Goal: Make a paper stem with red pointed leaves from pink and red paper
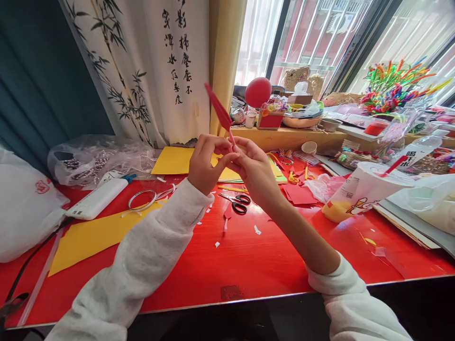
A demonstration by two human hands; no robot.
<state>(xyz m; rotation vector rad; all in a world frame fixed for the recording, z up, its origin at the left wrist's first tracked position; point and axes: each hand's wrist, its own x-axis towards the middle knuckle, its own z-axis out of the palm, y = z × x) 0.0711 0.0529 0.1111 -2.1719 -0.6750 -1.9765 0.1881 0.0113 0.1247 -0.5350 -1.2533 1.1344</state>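
A red paper leaf shape on a pink stem (pixel 218 109) tilts up to the left above the table. My left hand (pixel 208 163) pinches the lower part of the stem, the thumb pressed to it. Right beside it, my right hand (pixel 254 170) also grips the stem's lower end, its fingertips touching those of the left. The stem's bottom is hidden among the fingers. Below the hands lie black-handled scissors (pixel 240 203) and a second small red paper piece with a pink stem (pixel 226 215) on the red table (pixel 263 265).
Yellow paper (pixel 92 241) and a white power bank (pixel 101 195) lie at the left. A cup of orange drink (pixel 359 189) stands at the right, near red paper sheets (pixel 300 194). Paper scraps are scattered in the middle. Crafts and a red balloon (pixel 258 93) crowd the windowsill.
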